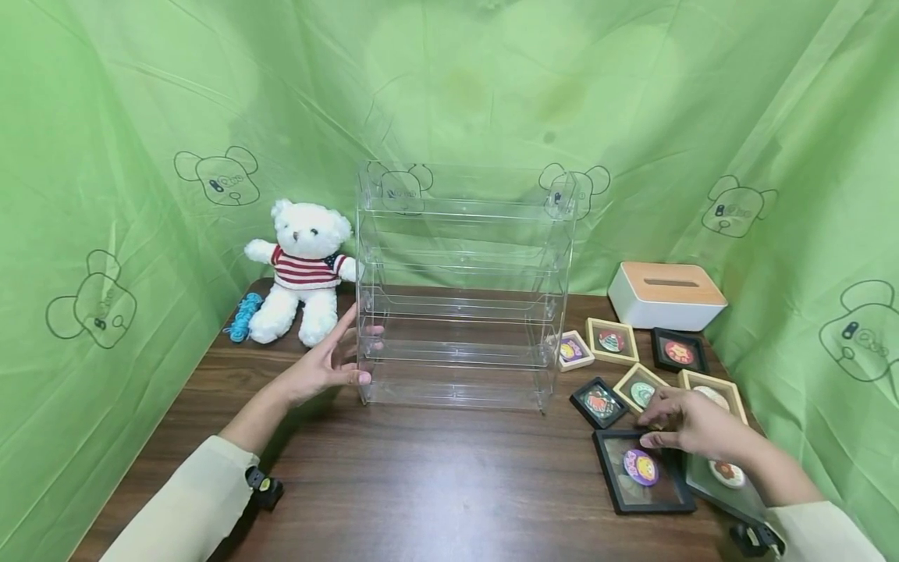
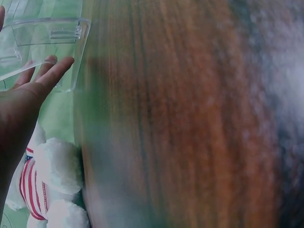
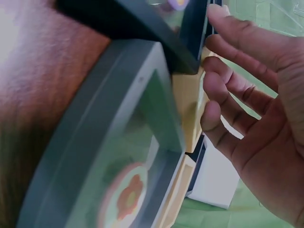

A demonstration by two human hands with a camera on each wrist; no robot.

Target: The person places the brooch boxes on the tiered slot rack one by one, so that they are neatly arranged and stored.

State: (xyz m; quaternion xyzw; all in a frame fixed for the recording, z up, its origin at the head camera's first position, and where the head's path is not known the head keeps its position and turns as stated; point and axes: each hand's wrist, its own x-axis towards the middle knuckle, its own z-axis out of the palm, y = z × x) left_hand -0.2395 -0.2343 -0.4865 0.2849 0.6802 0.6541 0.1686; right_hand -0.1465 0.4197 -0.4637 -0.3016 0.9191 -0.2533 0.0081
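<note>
A clear tiered display rack (image 1: 456, 353) stands mid-table. My left hand (image 1: 325, 363) is at its left side, thumb near the front edge, the other fingers showing through the plastic. In the left wrist view those fingers (image 2: 57, 73) are extended beside the clear panel (image 2: 52, 29). My right hand (image 1: 691, 424) is over the far edge of a large black frame (image 1: 604, 476) that has a purple round badge under its pane. The right wrist view shows the thumb (image 3: 237, 28) right at that frame's edge, the other fingers loosely bent.
Wooden-rimmed frames (image 1: 611, 341), small black frames (image 1: 599, 403) and a grey frame (image 3: 142, 90) with a flower badge cluster at right. Behind stands a white tissue box (image 1: 653, 308) with a wooden lid. A white teddy bear (image 1: 305, 250) and blue yarn (image 1: 244, 318) are back left.
</note>
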